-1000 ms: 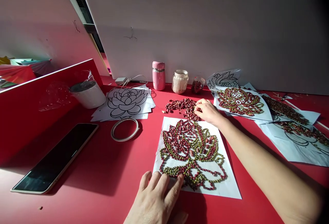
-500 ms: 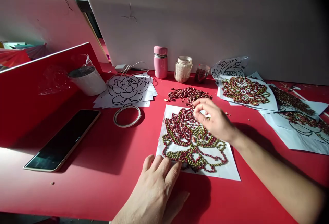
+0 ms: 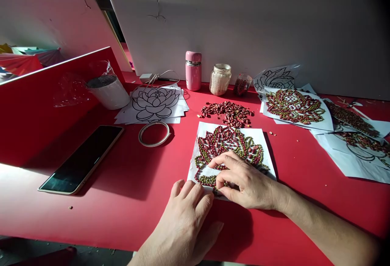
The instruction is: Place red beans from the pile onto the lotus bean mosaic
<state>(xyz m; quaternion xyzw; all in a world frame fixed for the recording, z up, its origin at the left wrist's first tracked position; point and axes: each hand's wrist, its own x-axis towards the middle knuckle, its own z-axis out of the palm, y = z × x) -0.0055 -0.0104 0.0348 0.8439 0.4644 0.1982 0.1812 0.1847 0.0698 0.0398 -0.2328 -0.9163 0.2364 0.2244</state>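
Observation:
My left hand (image 3: 190, 213) rests with its fingers on the lower left edge of a white sheet of paper (image 3: 265, 138), thumb apart and palm down. On that sheet lies a lotus picture made of red and green beans (image 3: 224, 140). Over its lower middle is my right hand (image 3: 248, 182), thumb and index finger close together in a pinch, the other fingers curved above the beans. Whatever lies between those fingertips is too small to make out. Part of the picture is hidden beneath this hand. Just behind the sheet is a pile of large red beans (image 3: 230, 112).
Along the back stand a pink flask (image 3: 193, 73), a glass jar (image 3: 220, 81) and a small cup of beans (image 3: 242, 85). Finished bean pictures (image 3: 294, 105) lie to the right. On the left are a phone (image 3: 82, 160), a tape roll (image 3: 154, 134), printed lotus sheets (image 3: 157, 105) and a white tub (image 3: 111, 93).
My right hand has come from beside the bean pile down toward the lower part of the picture. My left hand stays at the sheet's edge. The view has shifted slightly.

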